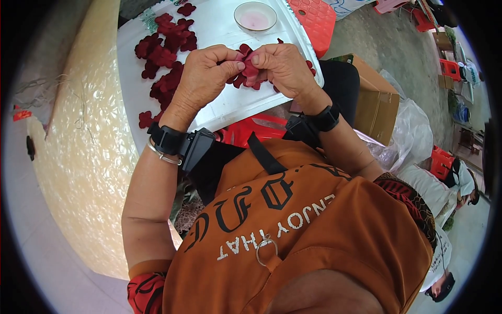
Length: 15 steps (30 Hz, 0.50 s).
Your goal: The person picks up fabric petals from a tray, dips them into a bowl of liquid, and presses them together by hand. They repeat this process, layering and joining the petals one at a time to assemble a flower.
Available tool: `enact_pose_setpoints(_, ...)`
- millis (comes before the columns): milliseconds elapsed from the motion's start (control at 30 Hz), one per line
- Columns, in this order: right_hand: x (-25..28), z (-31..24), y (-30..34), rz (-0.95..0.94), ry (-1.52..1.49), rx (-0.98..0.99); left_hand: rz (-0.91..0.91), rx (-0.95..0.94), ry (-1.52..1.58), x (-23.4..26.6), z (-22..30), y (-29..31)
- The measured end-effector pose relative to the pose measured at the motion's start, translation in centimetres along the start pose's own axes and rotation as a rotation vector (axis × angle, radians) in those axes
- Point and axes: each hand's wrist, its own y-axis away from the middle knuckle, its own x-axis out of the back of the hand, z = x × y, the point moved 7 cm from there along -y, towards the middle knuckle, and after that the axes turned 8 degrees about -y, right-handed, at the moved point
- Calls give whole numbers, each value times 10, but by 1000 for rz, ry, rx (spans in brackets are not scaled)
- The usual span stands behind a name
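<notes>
Both of my hands come together over a white tray (117, 68), fingertips pinching a dark red artificial flower (244, 81) with layered petals. My left hand (209, 70) grips its left side between thumb and forefinger. On its right side, the thumb and fingers of my right hand (285, 68) are closed on the petals. Part of the flower is hidden behind my fingers. Loose dark red petal pieces (166, 52) lie in heaps left of my hands. Beyond them stands a shallow white bowl (254, 17) with a pinkish film or liquid inside.
A red plastic stool (315, 23) adjoins the tray's far right corner. To the right are an open cardboard box (377, 112) and clear plastic wrapping (415, 128). A shiny cream surface (83, 141) runs along my left. Other people are at the far right.
</notes>
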Motion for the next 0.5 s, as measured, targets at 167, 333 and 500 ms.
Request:
enact_pose_setpoints(167, 1, 2, 0, -12, -21, -32, -4, -7, 36, 1, 3, 0)
enact_pose_setpoints(333, -3, 1, 2, -66, -42, -40, -83, 33, 126, -3, 5, 2)
enact_pose_setpoints(500, -2, 0, 3, -31, -12, -39, -73, 9, 48, -2, 8, 2)
